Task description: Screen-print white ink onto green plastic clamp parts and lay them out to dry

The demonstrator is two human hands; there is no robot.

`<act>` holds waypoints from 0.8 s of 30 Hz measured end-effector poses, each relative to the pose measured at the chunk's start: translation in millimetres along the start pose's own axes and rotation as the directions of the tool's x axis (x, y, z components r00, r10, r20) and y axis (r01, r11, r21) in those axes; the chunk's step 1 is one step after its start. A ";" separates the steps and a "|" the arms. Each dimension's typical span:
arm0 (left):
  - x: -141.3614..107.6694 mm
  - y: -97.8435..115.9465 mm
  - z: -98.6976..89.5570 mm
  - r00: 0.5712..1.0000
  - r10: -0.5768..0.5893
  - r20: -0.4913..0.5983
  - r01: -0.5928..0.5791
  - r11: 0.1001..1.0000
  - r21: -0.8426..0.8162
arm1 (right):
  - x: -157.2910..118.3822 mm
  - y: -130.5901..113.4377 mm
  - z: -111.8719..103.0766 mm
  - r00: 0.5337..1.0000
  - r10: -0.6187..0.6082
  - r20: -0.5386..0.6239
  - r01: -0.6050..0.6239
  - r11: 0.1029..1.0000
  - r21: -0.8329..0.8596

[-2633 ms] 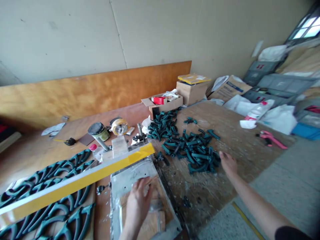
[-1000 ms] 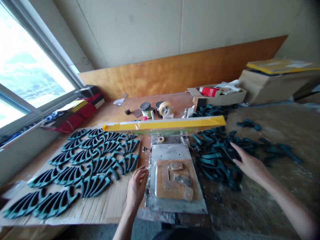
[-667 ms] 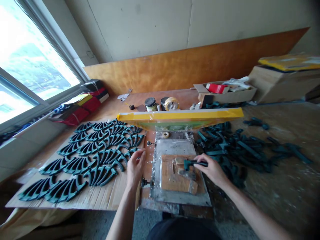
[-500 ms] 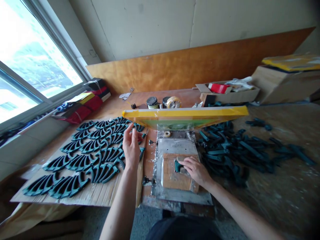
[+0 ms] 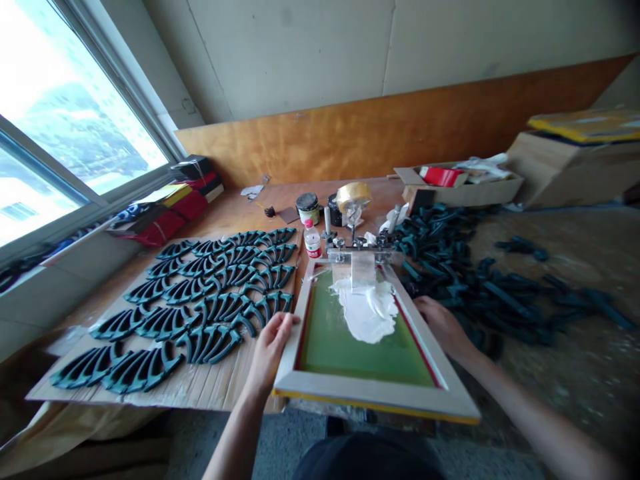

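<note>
A screen printing frame (image 5: 373, 385) lies lowered in front of me, with green mesh inside its pale border. White ink (image 5: 367, 323) is spread over the upper part of the mesh, and a flat pale squeegee (image 5: 363, 272) rests at the ink's far end. My left hand (image 5: 273, 343) is closed on the frame's left side, thumb on top. At the right side my right hand (image 5: 443, 325) grips the edge, its fingertips partly hidden. Whatever lies under the frame is out of sight.
Rows of dark green curved parts (image 5: 165, 315) lie on cardboard at left. A heap of similar pieces (image 5: 450, 267) is at right. Behind the frame stand a clamp (image 5: 367, 255), a bottle (image 5: 313, 241), a jar (image 5: 307, 208) and a tape roll (image 5: 354, 193). An open box (image 5: 465, 193) sits farther back.
The raised screen frame has swung down flat over the base plate. Both hands have moved to its sides, the right one away from the small green part on the wooden block.
</note>
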State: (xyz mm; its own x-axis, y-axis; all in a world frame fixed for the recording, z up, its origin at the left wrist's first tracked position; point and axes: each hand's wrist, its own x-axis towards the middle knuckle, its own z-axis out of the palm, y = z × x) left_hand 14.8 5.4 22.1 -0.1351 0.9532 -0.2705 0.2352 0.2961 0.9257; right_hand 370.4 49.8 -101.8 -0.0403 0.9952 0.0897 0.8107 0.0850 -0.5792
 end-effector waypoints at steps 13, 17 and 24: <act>14.6 -116.2 11.2 0.994 -0.083 0.069 0.065 0.970 0.235 | 59.5 -90.9 11.1 0.929 -0.259 0.264 0.308 0.938 -0.162; 13.8 -117.5 10.8 0.994 -0.079 0.078 0.060 0.973 0.222 | 47.0 -83.0 7.8 0.954 -0.245 0.175 0.283 0.928 -0.242; 13.3 -115.5 12.4 0.995 -0.075 0.064 0.057 0.966 0.252 | 8.1 -87.3 29.2 0.939 -0.330 0.094 0.343 0.880 -0.328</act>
State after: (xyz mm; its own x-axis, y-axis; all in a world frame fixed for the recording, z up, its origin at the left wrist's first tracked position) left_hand -2.2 -15.4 -91.6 -0.0901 0.9301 -0.3561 0.4623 0.3557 0.8123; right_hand 282.3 52.0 -74.2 -0.3608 0.9111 0.1993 0.8914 0.3997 -0.2138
